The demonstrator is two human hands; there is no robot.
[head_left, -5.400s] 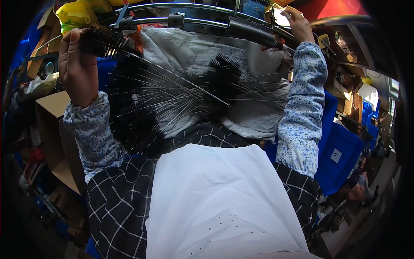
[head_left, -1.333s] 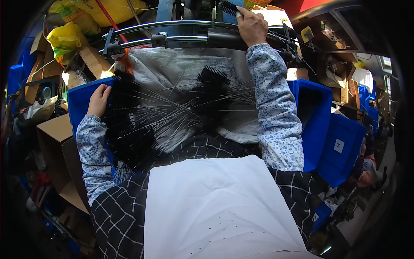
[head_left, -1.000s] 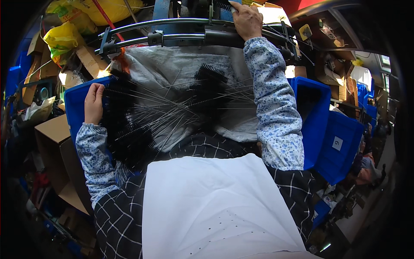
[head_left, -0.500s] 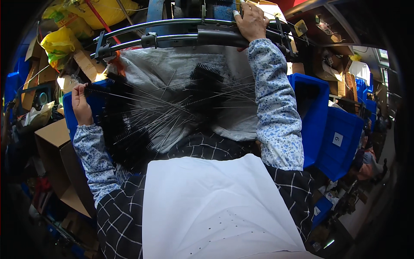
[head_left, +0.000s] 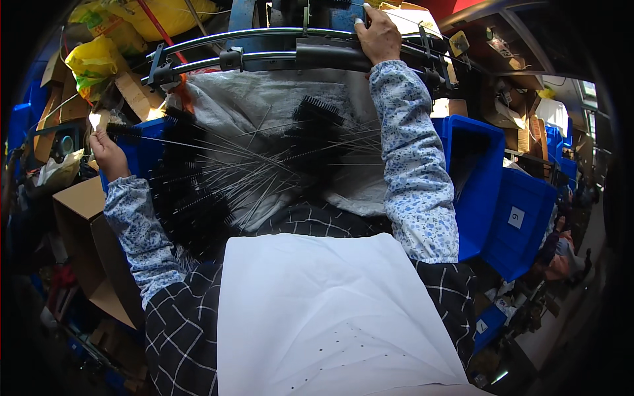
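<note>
A big heap of black wire-stemmed brushes [head_left: 198, 198] is lying unsorted across the lap, so most work appears to be remaining. The left hand [head_left: 109, 155] is pinching one brush [head_left: 132, 132] at the heap's left edge. Farther off, the right hand [head_left: 378, 36] is gripping the machine's black bar [head_left: 330, 56].

Blue-and-white floral long sleeves, black-and-white checked garment beneath, plain white apron over the lap
</note>
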